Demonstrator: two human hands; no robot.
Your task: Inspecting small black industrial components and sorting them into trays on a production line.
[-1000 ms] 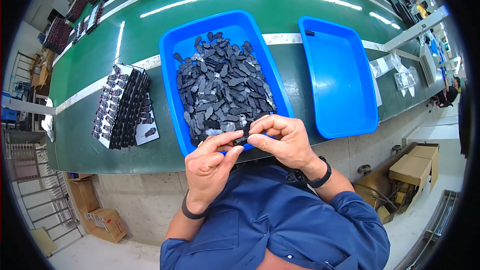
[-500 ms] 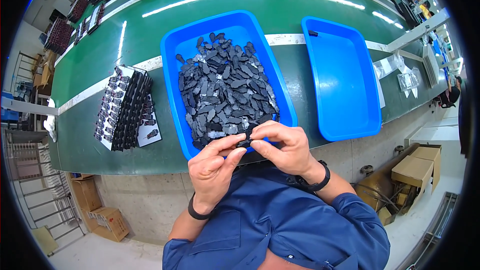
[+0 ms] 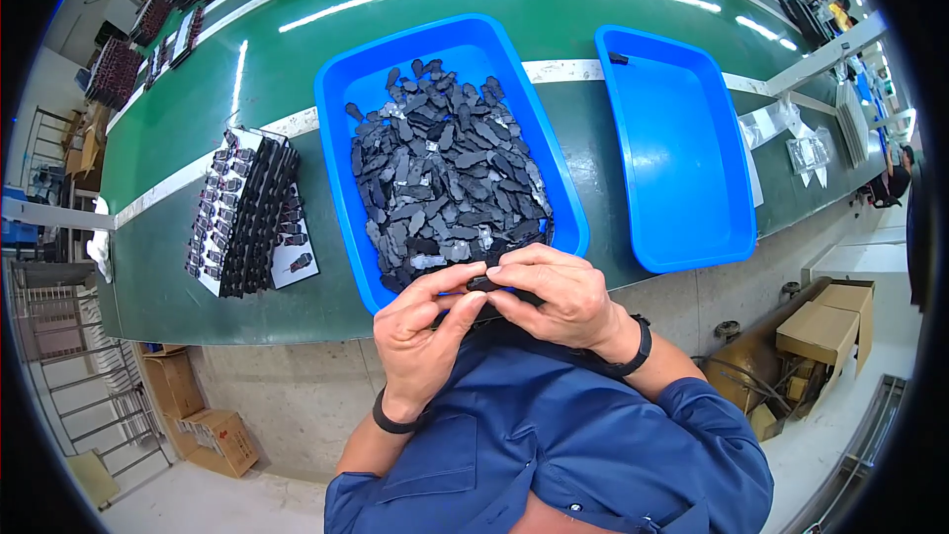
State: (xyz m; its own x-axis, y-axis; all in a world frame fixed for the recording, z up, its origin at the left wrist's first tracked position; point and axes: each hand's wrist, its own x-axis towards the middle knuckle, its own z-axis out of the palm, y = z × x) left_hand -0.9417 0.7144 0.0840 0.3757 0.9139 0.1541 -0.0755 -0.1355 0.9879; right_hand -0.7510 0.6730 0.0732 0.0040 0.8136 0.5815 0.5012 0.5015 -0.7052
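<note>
My left hand (image 3: 423, 334) and my right hand (image 3: 554, 295) meet at the near edge of the green table, fingertips pinched together on one small black plastic part (image 3: 481, 285). Just beyond them stands a blue tray (image 3: 346, 153) heaped with several more dark grey parts (image 3: 445, 173) of the same kind. Most of the held part is hidden by my fingers.
A second blue tray (image 3: 682, 138), holding only one small dark piece at its far corner, stands to the right. A stack of black parts on white cards (image 3: 247, 213) lies to the left. Clear bags (image 3: 806, 150) lie at far right. Cardboard boxes (image 3: 816, 328) sit on the floor.
Both hands stay together on the small part, with only slight finger shifts. The view has moved a little.
</note>
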